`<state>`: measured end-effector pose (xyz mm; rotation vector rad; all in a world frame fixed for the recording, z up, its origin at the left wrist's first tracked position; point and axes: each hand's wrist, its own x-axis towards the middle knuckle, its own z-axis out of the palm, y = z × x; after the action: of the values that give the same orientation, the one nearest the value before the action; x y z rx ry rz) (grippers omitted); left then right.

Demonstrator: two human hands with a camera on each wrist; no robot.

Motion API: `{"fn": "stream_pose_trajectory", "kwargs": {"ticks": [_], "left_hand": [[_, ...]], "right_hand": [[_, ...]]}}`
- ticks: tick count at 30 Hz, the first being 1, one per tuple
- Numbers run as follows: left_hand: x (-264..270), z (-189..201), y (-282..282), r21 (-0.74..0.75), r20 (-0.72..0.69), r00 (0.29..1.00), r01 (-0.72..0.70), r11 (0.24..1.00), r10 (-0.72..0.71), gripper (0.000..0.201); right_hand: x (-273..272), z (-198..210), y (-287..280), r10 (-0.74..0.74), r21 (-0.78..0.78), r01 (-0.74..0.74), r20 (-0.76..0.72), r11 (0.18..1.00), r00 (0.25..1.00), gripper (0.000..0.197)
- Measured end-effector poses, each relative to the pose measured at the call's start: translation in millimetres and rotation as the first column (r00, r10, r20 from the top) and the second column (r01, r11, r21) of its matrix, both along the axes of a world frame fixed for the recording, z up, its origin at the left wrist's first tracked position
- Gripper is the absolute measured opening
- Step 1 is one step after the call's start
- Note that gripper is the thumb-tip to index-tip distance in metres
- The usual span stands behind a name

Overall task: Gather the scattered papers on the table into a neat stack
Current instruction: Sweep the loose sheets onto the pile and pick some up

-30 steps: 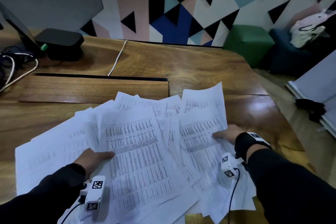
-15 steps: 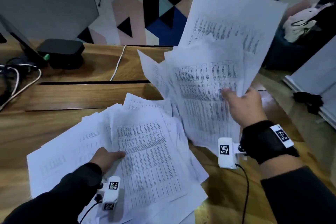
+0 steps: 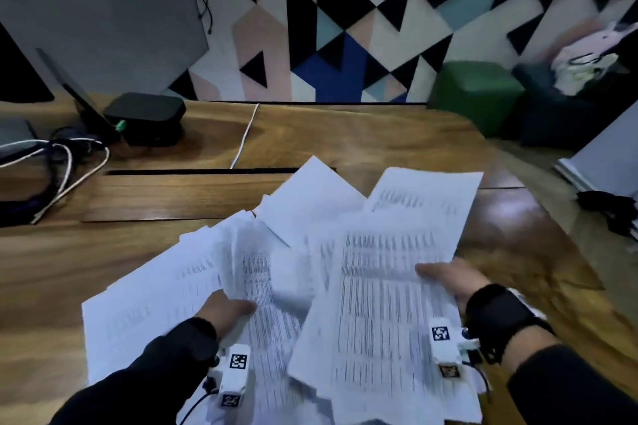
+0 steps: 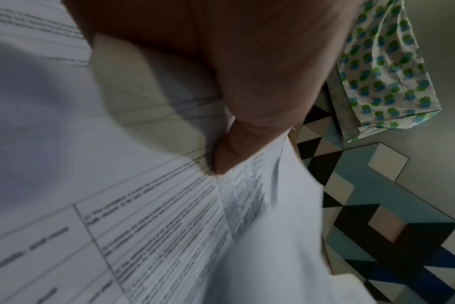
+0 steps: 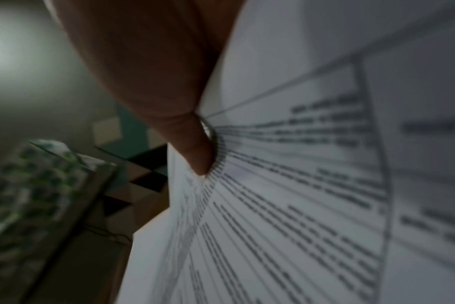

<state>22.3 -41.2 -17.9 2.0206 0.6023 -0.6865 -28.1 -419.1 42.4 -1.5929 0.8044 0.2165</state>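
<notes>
From the head view the right hand [image 3: 448, 281] pinches a fanned bundle of papers [image 3: 390, 286] at 4 o'clock above the surface [image 3: 362, 134], while in the left wrist view the left hand [image 4: 247, 82] grips the loose sheets [image 4: 169, 216] at 7 o'clock, and in the right wrist view the thumb [image 5: 195, 148] clamps only one edge, so sheets may slide out.

Bare table [image 3: 362, 134] beyond papers [image 3: 379, 286], black box [image 3: 145, 117], cables [image 3: 62, 162] far left

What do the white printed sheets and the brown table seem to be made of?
The white printed sheets: thin matte paper, since they bend and curl in the right hand. The brown table: probably wood or wood veneer, showing grain and a glossy sheen.
</notes>
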Motion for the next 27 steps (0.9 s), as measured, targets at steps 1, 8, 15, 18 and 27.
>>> {"fn": "stream_pose_trajectory", "kwargs": {"ticks": [1,8,15,18,27], "left_hand": [[0,1,1,-0.017,-0.009,1.0,-0.01,1.0,0.01,0.059],[8,-7,10,-0.154,-0.109,0.986,-0.144,0.978,0.128,0.069],[7,-3,13,-0.311,-0.158,0.977,-0.186,0.932,0.142,0.039],[9,-5,15,-0.327,-0.183,0.969,-0.218,0.92,0.164,0.065],[18,-48,34,-0.365,-0.237,0.957,-0.248,0.898,0.168,0.088]], "right_hand": [[-2,-8,5,0.038,-0.015,-0.039,-0.045,0.999,0.998,0.027],[3,-58,56,0.05,-0.158,-0.074,-0.152,0.985,0.987,0.014],[10,-57,65,-0.021,-0.005,0.021,-0.082,1.0,0.996,0.018],[21,-97,30,-0.077,0.08,0.092,-0.173,0.993,0.982,0.049],[-10,-43,8,-0.084,0.332,0.211,-0.356,0.919,0.931,0.028]]}}
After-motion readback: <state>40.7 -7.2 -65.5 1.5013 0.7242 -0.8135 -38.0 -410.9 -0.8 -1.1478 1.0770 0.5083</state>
